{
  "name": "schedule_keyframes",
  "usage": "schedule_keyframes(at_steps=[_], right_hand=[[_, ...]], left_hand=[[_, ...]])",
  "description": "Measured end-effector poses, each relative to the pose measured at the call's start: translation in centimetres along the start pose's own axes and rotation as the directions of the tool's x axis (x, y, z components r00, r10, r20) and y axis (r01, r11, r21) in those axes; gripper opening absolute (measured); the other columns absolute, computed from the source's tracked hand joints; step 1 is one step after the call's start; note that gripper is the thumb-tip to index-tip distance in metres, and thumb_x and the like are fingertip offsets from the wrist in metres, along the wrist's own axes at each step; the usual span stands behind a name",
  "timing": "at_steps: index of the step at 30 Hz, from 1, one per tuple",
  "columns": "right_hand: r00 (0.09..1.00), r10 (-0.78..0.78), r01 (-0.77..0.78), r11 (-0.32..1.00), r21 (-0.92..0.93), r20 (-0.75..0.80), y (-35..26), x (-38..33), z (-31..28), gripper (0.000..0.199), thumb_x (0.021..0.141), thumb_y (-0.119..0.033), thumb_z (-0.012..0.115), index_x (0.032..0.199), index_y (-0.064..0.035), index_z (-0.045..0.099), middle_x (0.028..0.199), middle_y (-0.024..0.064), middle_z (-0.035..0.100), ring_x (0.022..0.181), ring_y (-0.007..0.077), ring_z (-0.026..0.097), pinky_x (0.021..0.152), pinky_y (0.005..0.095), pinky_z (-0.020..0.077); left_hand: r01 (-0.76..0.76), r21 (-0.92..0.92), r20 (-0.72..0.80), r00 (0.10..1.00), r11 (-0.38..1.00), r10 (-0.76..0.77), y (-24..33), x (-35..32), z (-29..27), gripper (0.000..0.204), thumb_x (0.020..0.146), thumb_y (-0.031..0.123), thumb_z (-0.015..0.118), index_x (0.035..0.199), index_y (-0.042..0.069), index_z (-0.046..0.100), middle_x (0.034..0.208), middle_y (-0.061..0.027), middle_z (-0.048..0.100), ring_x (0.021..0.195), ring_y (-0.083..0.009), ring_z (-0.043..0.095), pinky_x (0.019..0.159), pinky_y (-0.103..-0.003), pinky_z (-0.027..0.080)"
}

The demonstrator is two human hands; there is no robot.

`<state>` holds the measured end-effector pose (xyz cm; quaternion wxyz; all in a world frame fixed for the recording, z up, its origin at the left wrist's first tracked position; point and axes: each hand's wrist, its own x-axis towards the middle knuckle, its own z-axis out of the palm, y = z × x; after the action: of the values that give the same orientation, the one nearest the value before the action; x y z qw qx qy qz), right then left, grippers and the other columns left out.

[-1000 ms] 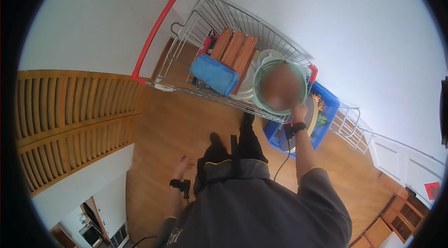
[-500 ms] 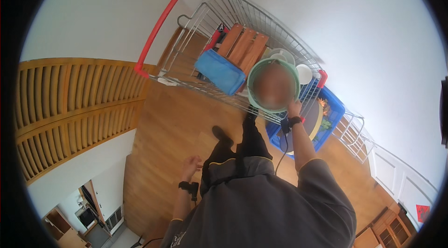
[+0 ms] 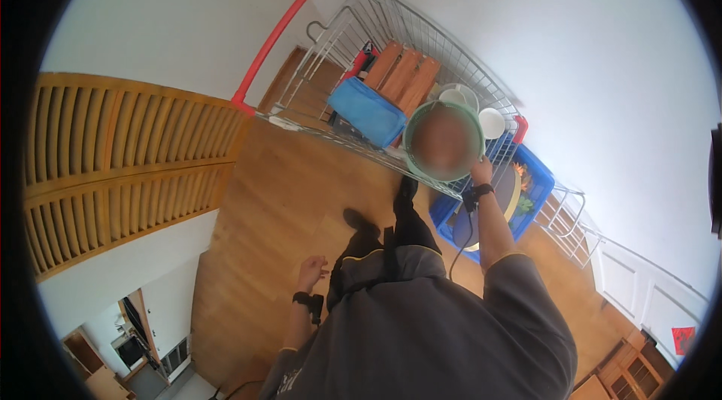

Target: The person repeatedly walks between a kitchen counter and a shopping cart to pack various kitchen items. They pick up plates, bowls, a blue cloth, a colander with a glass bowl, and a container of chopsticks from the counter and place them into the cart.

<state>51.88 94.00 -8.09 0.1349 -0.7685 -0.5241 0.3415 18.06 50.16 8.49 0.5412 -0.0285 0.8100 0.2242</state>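
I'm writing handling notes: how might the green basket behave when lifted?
The green basket is probably fairly stiff, since its outline looks evenly round. With the right hand at one side only, it may tip. Blurring over the middle leaves its weight unclear.

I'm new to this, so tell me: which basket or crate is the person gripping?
The round green basket: the right hand grips its rim, while no hand grips the rectangular blue crate.
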Motion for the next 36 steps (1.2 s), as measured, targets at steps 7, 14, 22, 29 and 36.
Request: schedule_keyframes(at_steps=[7, 14, 22, 29, 36], right_hand=[[0.992, -0.117, 0.123, 0.969, -0.215, 0.043, -2.4, -5.3, -2.1, 0.054, 0.086, -0.034, 0.057, 0.123, 0.0039, 0.049, 0.124, 0.0278, 0.051, 0.116, 0.0415, 0.048, 0.098, 0.0452, 0.0376], [0.862, -0.504, 0.492, 0.858, -0.150, -0.058, -7.1, -15.7, -0.2, 0.048, 0.089, -0.026, 0.059, 0.114, 0.0140, 0.049, 0.108, 0.0298, 0.057, 0.100, 0.0422, 0.056, 0.090, 0.0474, 0.0420], [0.541, -0.763, 0.796, 0.330, -0.507, 0.354, -4.8, -16.0, 11.7, 0.031, 0.086, -0.026, 0.061, 0.099, 0.0022, 0.064, 0.095, 0.0207, 0.064, 0.083, 0.0342, 0.059, 0.075, 0.0424, 0.0495], [0.110, -0.263, 0.986, -0.096, -0.139, 0.959, -8.1, -16.4, 25.6, 0.063, 0.076, -0.048, 0.066, 0.125, -0.0111, 0.051, 0.121, 0.0170, 0.055, 0.116, 0.0295, 0.049, 0.103, 0.0486, 0.0332], [-0.045, -0.056, 0.942, -0.334, 0.023, 0.997, -21.2, -31.8, 37.6, 0.050, 0.079, -0.039, 0.062, 0.118, -0.0076, 0.057, 0.114, 0.0168, 0.060, 0.107, 0.0316, 0.055, 0.094, 0.0483, 0.0395]], left_hand=[[-0.122, -0.069, -0.060, 0.991, 0.990, 0.118, -4.4, 2.9, -1.6, 0.025, 0.086, 0.023, 0.055, 0.094, 0.001, 0.063, 0.087, -0.0111, 0.065, 0.069, -0.0186, 0.064, 0.062, -0.031, 0.050], [-0.266, 0.330, -0.166, 0.928, 0.906, 0.333, -12.3, 7.1, -5.1, 0.035, 0.081, 0.031, 0.053, 0.078, -0.001, 0.067, 0.075, -0.0212, 0.064, 0.066, -0.0325, 0.063, 0.067, -0.044, 0.049], [-0.079, -0.102, -0.247, 0.968, 0.992, 0.052, -20.5, 6.4, -7.7, 0.031, 0.078, 0.025, 0.052, 0.073, -0.001, 0.067, 0.067, -0.0199, 0.064, 0.064, -0.0323, 0.064, 0.064, -0.044, 0.049], [0.067, -0.243, -0.335, 0.930, 0.968, -0.148, -30.6, 9.0, -6.5, 0.032, 0.079, 0.024, 0.048, 0.080, -0.001, 0.069, 0.079, -0.0205, 0.067, 0.078, -0.0314, 0.067, 0.073, -0.041, 0.051], [0.190, -0.564, -0.235, 0.896, 0.803, -0.377, -35.8, 6.2, -4.7, 0.030, 0.084, 0.024, 0.047, 0.082, 0.003, 0.068, 0.076, -0.0127, 0.068, 0.063, -0.0265, 0.067, 0.061, -0.036, 0.055]])
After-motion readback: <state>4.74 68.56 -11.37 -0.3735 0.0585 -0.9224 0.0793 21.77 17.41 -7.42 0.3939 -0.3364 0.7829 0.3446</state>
